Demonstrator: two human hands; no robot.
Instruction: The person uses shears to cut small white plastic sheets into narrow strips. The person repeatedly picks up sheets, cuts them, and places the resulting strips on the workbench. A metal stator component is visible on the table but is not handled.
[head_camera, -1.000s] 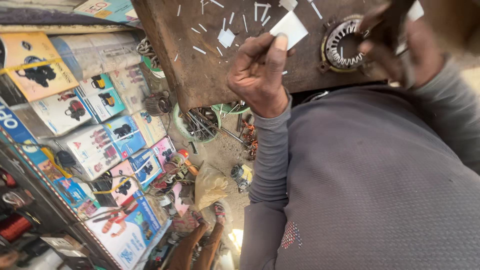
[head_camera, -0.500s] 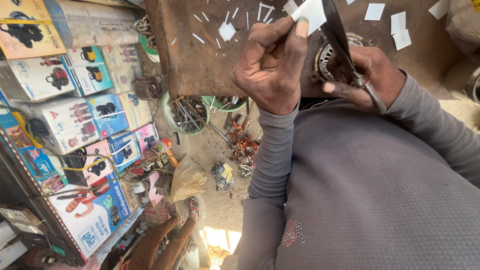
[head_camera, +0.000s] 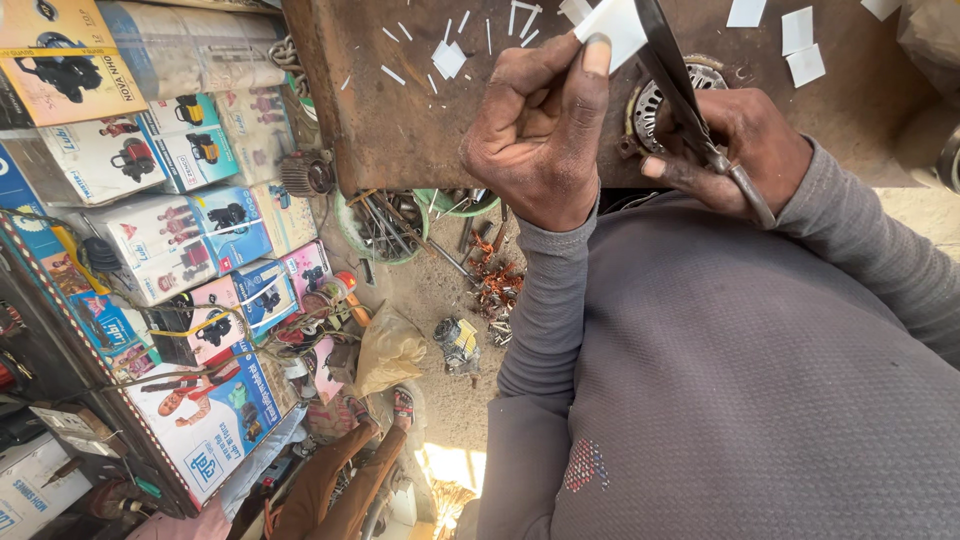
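Observation:
My left hand (head_camera: 540, 130) is closed in a fist and pinches a small white paper piece (head_camera: 615, 25) between thumb and fingers. My right hand (head_camera: 745, 150) grips dark metal scissors (head_camera: 672, 85), whose blades reach up against the right edge of the paper. Both hands hover over a brown workbench (head_camera: 400, 120). A round metal motor stator (head_camera: 648, 105) lies on the bench, partly hidden behind the scissors and my right hand. Cut white paper strips (head_camera: 450, 55) and squares (head_camera: 795, 35) are scattered over the bench top.
Stacked colourful product boxes (head_camera: 190, 210) fill the left side. Below the bench edge are a green basin of metal rods (head_camera: 385, 225), copper wire coils (head_camera: 495, 280) and small parts on the ground. Another person's sandalled feet (head_camera: 375, 410) show at the bottom.
The scissors came in from the right and now meet the paper piece. My right hand shifted toward my left one. The view has moved in closer over the bench.

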